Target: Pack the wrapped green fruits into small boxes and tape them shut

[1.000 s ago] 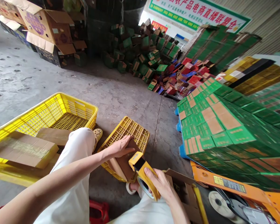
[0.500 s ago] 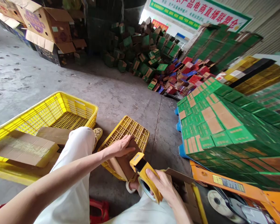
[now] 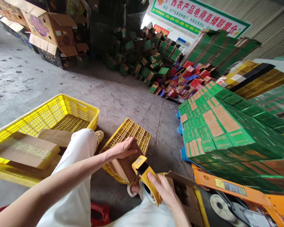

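Note:
A brown cardboard box (image 3: 126, 165) rests on an upturned yellow crate (image 3: 138, 135) between my legs. My left hand (image 3: 125, 148) lies flat across the top of this box, fingers stretched out. In my right hand (image 3: 162, 186) is a yellow tape dispenser (image 3: 146, 176), with a tape roll at its lower end. The dispenser's head is close to the right side of the box; whether it touches, I cannot tell. To my left, a large yellow basket (image 3: 81, 108) holds taped cardboard boxes (image 3: 26, 148).
Green boxes (image 3: 217, 132) are stacked on a blue pallet (image 3: 184, 154) at right, beside an orange pallet jack (image 3: 227, 184). An open carton (image 3: 188, 195) stands by my right arm. Loose red and green boxes (image 3: 186, 77) are heaped behind. A red stool (image 3: 100, 214) shows below.
The view has shifted slightly. Both hands, the tape dispenser and the cardboard box stay almost where they were.

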The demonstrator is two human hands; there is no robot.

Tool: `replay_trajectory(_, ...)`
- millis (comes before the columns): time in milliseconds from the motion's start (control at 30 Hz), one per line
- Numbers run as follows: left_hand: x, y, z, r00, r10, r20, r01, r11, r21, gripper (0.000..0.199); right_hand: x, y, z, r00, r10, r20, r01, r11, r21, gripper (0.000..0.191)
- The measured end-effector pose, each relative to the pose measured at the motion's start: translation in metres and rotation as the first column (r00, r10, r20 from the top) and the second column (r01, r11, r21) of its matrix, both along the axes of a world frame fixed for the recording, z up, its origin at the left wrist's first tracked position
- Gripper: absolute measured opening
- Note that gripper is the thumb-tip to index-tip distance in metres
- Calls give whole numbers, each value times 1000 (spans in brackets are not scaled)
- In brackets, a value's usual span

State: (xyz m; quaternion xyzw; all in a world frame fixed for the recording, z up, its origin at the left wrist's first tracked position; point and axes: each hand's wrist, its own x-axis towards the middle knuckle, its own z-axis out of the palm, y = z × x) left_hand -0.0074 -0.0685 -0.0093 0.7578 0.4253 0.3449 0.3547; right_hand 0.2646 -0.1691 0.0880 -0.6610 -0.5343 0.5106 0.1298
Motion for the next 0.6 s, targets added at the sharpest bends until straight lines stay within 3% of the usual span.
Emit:
replay_trajectory(167,-2,1,14,970,26,-242,-17,999,41,56,-8,8,-7,998,60,-24,-60,998,16,65)
replay_trajectory(333,5,-21,37,876,144,-461,-117,989,86,59,-14,14,-4,997,50,-54,-51,999,-2,60)
replay_trajectory(433,5,-28,44,839,162,-519,-149,987,68,57,-14,14,-4,997,48,-60,-50,998,-23,58)
replay_trajectory(600,-4,-23,47,838,159,-521,-169,985,28,47,-19,16,-11,996,57,-70,-59,998,-29,58)
